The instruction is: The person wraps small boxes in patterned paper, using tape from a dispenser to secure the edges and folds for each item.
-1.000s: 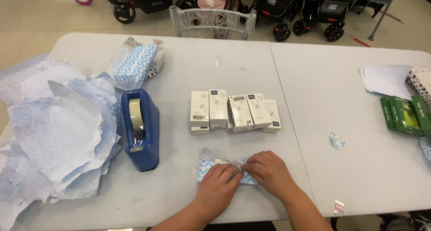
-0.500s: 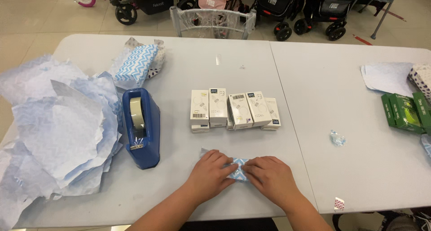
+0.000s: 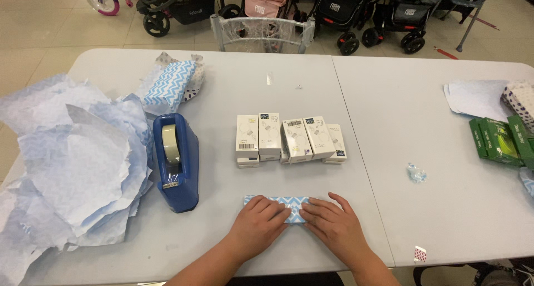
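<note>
Since the earlier frame we had flattened the paper: left hand [image 3: 258, 224] and right hand [image 3: 332, 226] pressed open-palmed on the chevron-wrapped box [image 3: 291, 204], lower centre, nothing gripped, wrapping apparently nearly closed.

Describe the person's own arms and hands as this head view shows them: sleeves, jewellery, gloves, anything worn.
Both forearms come in bare from the bottom edge, with no sleeve in view. The left hand and the right hand wear no gloves. No ring, watch or bracelet shows on either hand or wrist. The fingers are uncovered, and the nails look short and unpainted, though they are small in the picture.
</note>
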